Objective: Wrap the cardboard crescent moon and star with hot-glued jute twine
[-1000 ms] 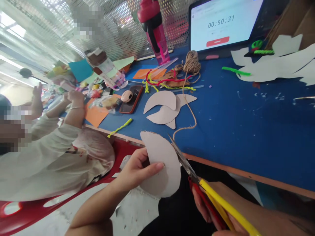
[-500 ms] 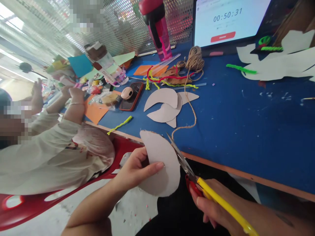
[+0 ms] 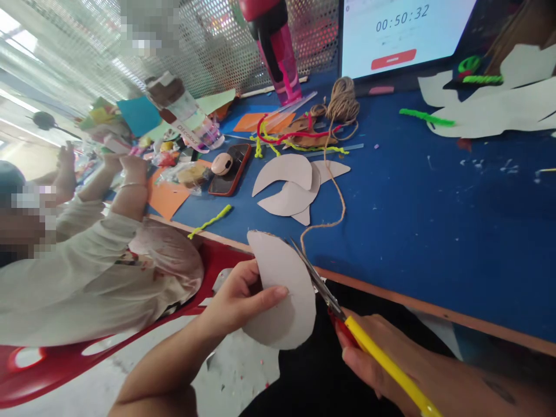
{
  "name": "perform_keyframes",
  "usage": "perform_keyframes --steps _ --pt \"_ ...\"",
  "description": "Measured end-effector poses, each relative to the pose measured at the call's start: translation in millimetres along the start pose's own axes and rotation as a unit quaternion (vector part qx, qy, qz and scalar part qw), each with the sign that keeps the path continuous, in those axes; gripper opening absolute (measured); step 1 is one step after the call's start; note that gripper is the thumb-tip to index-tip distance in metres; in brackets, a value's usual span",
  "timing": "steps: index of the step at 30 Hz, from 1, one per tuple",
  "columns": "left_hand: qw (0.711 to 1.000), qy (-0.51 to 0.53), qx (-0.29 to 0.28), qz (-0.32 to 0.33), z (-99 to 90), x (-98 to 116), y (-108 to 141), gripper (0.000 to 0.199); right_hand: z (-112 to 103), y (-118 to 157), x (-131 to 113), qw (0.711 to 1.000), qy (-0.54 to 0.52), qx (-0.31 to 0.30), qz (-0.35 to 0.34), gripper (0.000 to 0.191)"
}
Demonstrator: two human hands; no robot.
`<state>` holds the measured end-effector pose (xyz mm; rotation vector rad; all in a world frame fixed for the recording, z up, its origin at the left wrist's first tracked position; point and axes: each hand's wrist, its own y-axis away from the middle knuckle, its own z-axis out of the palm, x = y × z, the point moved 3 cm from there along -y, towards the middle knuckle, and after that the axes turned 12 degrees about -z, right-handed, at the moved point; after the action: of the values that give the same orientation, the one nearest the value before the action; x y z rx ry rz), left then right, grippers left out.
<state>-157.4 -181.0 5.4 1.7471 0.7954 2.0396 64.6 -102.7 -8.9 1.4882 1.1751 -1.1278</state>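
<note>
My left hand (image 3: pixel 252 295) pinches a curved white cardboard piece (image 3: pixel 289 313), thumb on its face and fingers behind it, over my lap. Scissors (image 3: pixel 324 289) with a yellow and a red handle are gripped in my right hand (image 3: pixel 369 353). Their blades lie along the right edge of the cardboard, nearly closed. Beyond, on the blue table (image 3: pixel 412 231), several curved white cutouts (image 3: pixel 286 194) overlap. A loose strand from the twine ball (image 3: pixel 343 101) runs past them to the table's near edge.
A phone (image 3: pixel 230 171) with a round case on it lies left of the cutouts. Behind stand a pink bottle (image 3: pixel 280 58), a clear bottle (image 3: pixel 182 113) and a lit screen (image 3: pixel 399 35). White scraps (image 3: pixel 482 110) lie at right. Another person's arms (image 3: pixel 130 185) rest at left.
The scissor blades have come closer together, and my right hand has shifted slightly left. A small scrap now shows beside the blades. The screen's timer has advanced one second.
</note>
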Motion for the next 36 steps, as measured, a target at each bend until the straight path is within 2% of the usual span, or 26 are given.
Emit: perform_keyframes --steps 3,9,15,23,30,36 --pt "1.000 0.007 0.003 -0.002 -1.5 -1.1 -1.1 0.024 6.5 2.7 11.6 0.999 0.033 0.038 -0.014 0.042" --pt "1.000 0.026 0.006 -0.003 -3.0 -3.3 -1.1 0.025 6.2 -0.6 13.2 0.996 0.046 0.049 -0.064 0.056" --pt "0.999 0.042 0.018 -0.006 -5.0 -5.7 -0.4 0.024 -1.5 -4.5 7.5 0.992 0.008 0.010 -0.122 0.037" --pt "1.000 0.016 0.009 -0.003 -2.0 -3.3 -0.4 0.023 7.8 -0.3 18.4 0.995 0.019 0.062 -0.071 0.046" --pt "1.000 0.014 0.018 -0.003 -2.0 -4.0 0.6 0.027 13.0 11.4 28.9 0.997 0.015 0.054 -0.047 0.051" --pt "1.000 0.020 0.012 -0.004 -4.1 -4.8 0.3 0.022 7.2 3.3 19.6 0.995 0.046 0.083 -0.034 0.042"
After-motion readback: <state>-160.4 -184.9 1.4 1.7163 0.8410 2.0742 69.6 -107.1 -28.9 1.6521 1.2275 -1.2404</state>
